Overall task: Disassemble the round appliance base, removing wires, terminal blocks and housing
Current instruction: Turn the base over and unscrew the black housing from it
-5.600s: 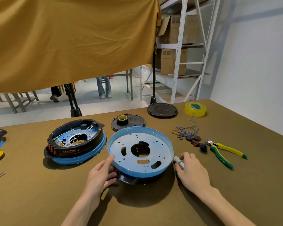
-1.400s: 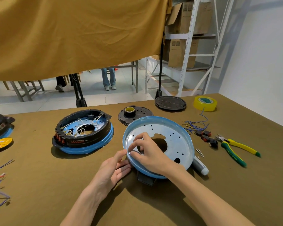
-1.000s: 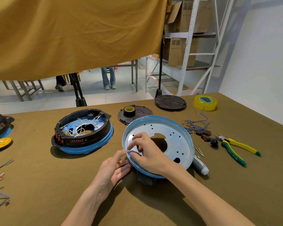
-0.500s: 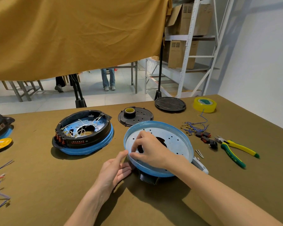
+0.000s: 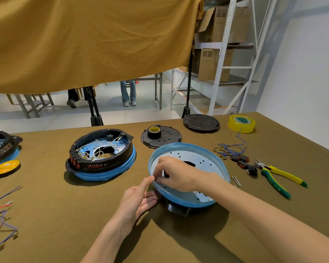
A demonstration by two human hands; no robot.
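The round appliance base lies in front of me, its blue metal plate sitting tilted on a black plastic housing. My right hand reaches across the plate, its curled fingers pinching the plate near its left rim. My left hand rests with straight fingers against the housing's left side, thumb up at the plate's rim. Removed blue wires and small black-and-red switches lie to the right.
A second base with white wires and red terminals stands to the left, a third at the left edge. Two black discs, yellow tape, pliers, two screws and loose wires lie around.
My right hand left the screwdriver and moved onto the plate's left side. The plate, steeply tilted towards me a second ago, now lies flatter. The left hand has stayed at the housing.
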